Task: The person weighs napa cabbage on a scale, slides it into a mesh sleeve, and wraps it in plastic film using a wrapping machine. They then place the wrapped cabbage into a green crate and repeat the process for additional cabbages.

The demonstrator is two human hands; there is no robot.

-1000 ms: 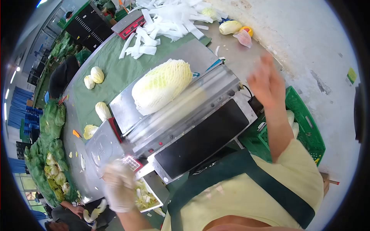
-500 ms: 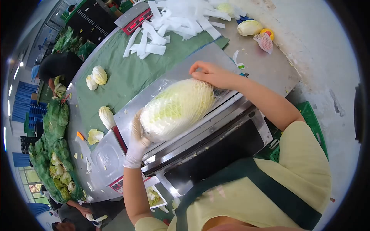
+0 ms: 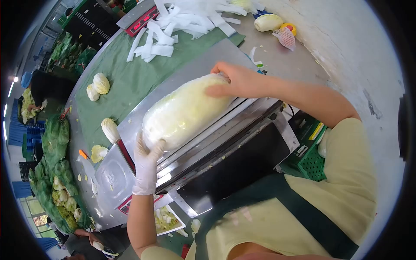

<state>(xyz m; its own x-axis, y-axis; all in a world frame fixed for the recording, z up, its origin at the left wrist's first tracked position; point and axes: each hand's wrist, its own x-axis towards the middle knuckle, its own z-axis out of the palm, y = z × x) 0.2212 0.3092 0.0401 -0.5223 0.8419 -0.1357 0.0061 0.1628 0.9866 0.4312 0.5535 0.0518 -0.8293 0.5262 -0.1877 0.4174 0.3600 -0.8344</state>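
A large napa cabbage (image 3: pixel 186 112) wrapped in clear film lies across the metal wrapping machine (image 3: pixel 225 134), its pale side facing me. Around its left end is my left hand (image 3: pixel 147 162) in a white glove, thumb on the near side. My bare right hand (image 3: pixel 236 81) grips the opposite end, with the thumb pressed over the top and the fingers partly hidden behind. Just left of the glove sits a scale (image 3: pixel 115 175) with a clear plate.
On the green cloth (image 3: pixel 130 82) rest smaller cabbages (image 3: pixel 101 83) and white foam strips (image 3: pixel 160 39). A red-faced scale (image 3: pixel 141 21) stands behind. Orange-handled knife (image 3: pixel 83 154) and netted green sacks (image 3: pixel 54 173) lie at left. Two people (image 3: pixel 50 89) work there. A green crate (image 3: pixel 307 164) is at right.
The wrapped cabbage has been turned, so a smoother, paler side shows. My right hand has gone from resting on its end to gripping it. The whole view has shifted slightly.
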